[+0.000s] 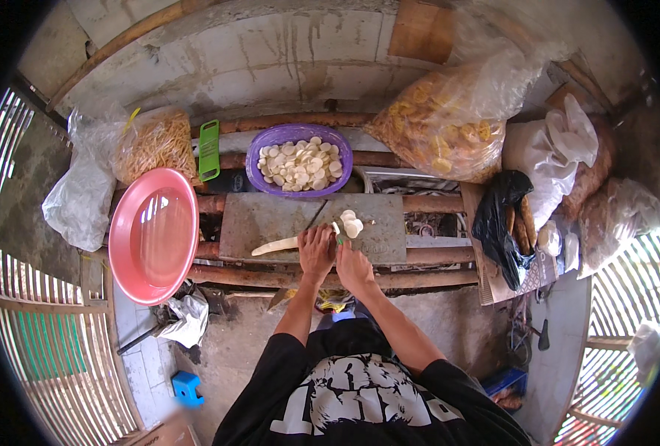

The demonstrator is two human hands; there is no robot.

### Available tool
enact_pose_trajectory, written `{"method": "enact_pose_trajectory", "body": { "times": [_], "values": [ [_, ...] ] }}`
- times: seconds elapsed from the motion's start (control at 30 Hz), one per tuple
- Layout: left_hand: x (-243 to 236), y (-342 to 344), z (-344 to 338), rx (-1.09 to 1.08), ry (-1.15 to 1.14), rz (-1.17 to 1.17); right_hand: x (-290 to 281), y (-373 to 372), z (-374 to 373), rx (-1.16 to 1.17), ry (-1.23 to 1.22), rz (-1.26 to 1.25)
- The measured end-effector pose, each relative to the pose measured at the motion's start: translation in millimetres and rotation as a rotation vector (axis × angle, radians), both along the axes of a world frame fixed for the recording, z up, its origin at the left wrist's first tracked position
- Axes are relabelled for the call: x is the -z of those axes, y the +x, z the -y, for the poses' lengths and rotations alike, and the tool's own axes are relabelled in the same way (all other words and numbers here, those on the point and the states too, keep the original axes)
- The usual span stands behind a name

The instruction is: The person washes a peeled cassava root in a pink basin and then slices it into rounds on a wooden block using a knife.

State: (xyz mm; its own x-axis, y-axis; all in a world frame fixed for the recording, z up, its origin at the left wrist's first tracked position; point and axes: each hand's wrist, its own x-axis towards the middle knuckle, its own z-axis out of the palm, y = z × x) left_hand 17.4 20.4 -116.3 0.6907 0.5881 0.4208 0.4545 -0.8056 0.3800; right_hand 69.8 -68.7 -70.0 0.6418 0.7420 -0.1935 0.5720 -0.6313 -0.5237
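Note:
My left hand [316, 249] is closed over the right end of a long, pale peeled root [274, 246], which looks like cassava and lies on a grey slab [259, 215]. Close beside it, my right hand [354, 269] is wrapped round a knife [340, 240]; only a bit of green handle shows between the fingers, and the blade is mostly hidden. Several round white slices [351, 224] lie on the slab just beyond my hands. Behind the slab, a purple basket [298, 193] is heaped with similar slices.
A pink basin [150, 297] of water stands at the left. Beyond it are a green slicer [209, 151] and a clear bag of thin sticks [155, 145]. A big bag of yellow chips [441, 134] sits back right, near a black plastic bag [497, 223]. Brown poles support the slab.

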Motion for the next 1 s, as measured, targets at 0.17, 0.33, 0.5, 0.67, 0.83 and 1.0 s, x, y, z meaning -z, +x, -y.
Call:
{"method": "enact_pose_trajectory", "body": {
  "times": [0.17,0.33,0.5,0.67,0.83,1.0],
  "values": [
    [1.4,0.7,2.1,0.024,0.018,0.018,5.1,4.1,-0.4,-0.030,-0.089,0.054],
    [5.7,-1.0,5.3,0.017,0.040,0.028,8.7,15.7,0.9,-0.042,-0.108,-0.017],
    [5.8,0.0,8.2,0.011,0.016,0.028,10.8,23.1,-0.2,-0.055,-0.098,-0.056],
    [4.2,3.4,8.7,-0.013,0.012,0.015,16.2,25.7,-4.3,-0.036,-0.143,-0.081],
    [5.1,5.5,4.8,-0.012,0.022,0.029,16.7,27.6,-14.7,-0.045,-0.226,-0.078],
    [7.9,5.6,3.1,-0.005,0.017,0.073,18.2,25.8,-7.1,-0.026,-0.168,-0.101]
  ]
}}
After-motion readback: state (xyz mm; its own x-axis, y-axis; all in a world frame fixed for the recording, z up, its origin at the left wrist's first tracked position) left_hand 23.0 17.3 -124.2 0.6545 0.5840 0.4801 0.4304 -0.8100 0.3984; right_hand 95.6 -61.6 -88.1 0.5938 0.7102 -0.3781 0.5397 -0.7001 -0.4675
